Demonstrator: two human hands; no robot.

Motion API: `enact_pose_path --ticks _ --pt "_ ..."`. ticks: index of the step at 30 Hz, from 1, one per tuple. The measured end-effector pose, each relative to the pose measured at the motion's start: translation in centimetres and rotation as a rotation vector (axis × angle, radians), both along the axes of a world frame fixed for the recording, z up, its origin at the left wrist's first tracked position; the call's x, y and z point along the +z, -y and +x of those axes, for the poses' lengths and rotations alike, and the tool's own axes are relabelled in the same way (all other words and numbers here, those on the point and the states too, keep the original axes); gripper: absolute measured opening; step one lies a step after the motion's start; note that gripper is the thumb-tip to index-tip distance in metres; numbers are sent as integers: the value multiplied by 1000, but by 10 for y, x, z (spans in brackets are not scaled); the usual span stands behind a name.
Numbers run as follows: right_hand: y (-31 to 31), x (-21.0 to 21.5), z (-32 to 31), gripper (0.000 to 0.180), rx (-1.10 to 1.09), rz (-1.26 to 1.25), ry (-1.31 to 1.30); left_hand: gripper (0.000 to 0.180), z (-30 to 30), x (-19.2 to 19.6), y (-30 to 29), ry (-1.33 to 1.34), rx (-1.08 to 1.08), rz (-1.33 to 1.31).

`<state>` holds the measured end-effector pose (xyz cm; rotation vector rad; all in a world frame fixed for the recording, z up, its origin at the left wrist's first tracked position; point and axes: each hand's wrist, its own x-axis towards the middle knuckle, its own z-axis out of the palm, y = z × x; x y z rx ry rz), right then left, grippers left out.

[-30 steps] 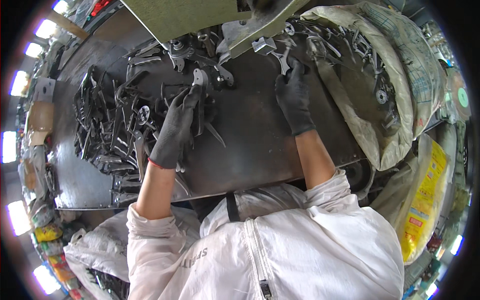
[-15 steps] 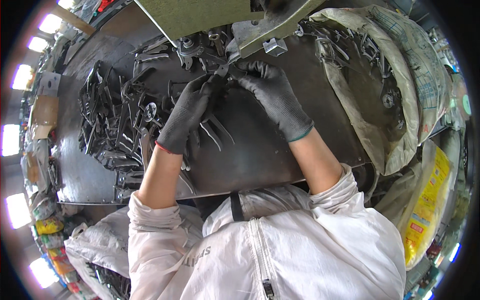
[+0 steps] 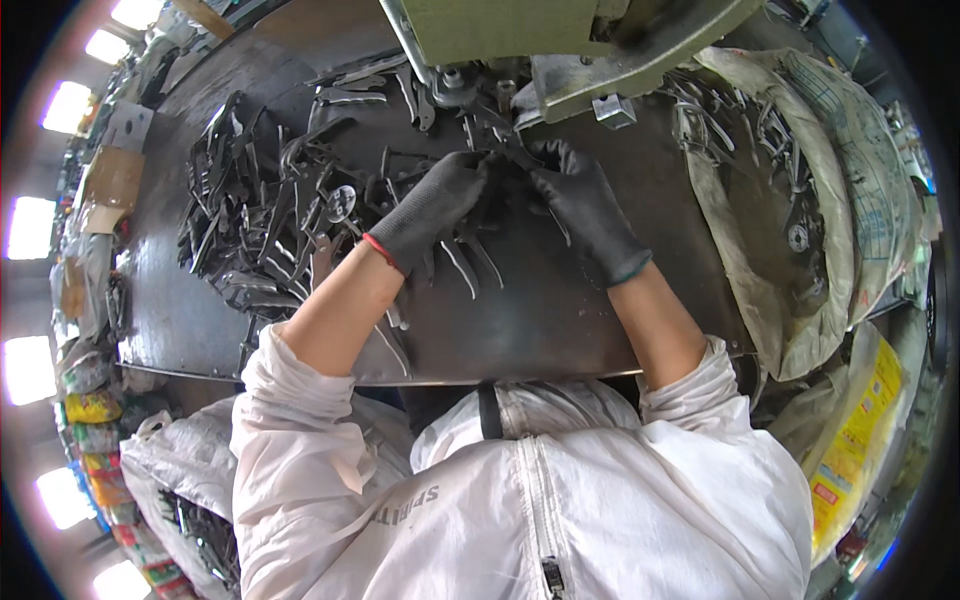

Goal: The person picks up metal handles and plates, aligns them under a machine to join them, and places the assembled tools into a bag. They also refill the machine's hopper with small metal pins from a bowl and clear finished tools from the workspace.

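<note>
dark steel table [image 3: 560,330]: both gloved hands grip metal blanks [image 3: 470,262].

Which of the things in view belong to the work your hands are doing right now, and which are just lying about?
In hand:
- left hand and right hand, both gloved, meeting on a dark metal part
- green machine just above them
- steel table

Lying about:
- heap of metal parts at the left
- open sack of parts at the right
- yellow bag

Matt knitted gloves [image 3: 590,215]; dull grey metal parts [image 3: 250,215] on a smooth, dark steel table [image 3: 560,330]; woven plastic sack [image 3: 850,200].
</note>
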<state>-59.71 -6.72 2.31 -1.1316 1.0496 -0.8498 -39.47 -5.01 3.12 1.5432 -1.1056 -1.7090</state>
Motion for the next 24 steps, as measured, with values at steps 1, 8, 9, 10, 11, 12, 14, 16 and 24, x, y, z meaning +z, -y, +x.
enact_pose_path --ticks 1,8,9,10,11,12,14,16,24 --pt "-4 12 2 32 2 28 -45 32 15 -7 2 336 -137 -345" --pt "-5 5 -12 32 21 72 -30 22 163 30 108 1731 -512 -1104" --pt "-5 8 -6 32 24 59 -24 22 205 16 115 1744 -503 -1109" --pt "-9 12 4 28 41 82 -9 23 252 2 111 1571 -338 -1054" --pt "-10 15 6 25 34 106 -10 24 267 -7 119 1366 -188 -1014" --pt "-9 14 -2 25 -4 106 -27 24 254 -14 132 1331 -205 -1040" --pt "-11 23 -12 25 -26 66 -40 27 235 -24 136 1384 -438 -655" --pt "-17 57 -9 26 9 65 -84 26 250 -19 141 1352 -382 -636" --pt "-20 34 -15 29 75 174 -131 40 205 88 80 -120 583 -287"
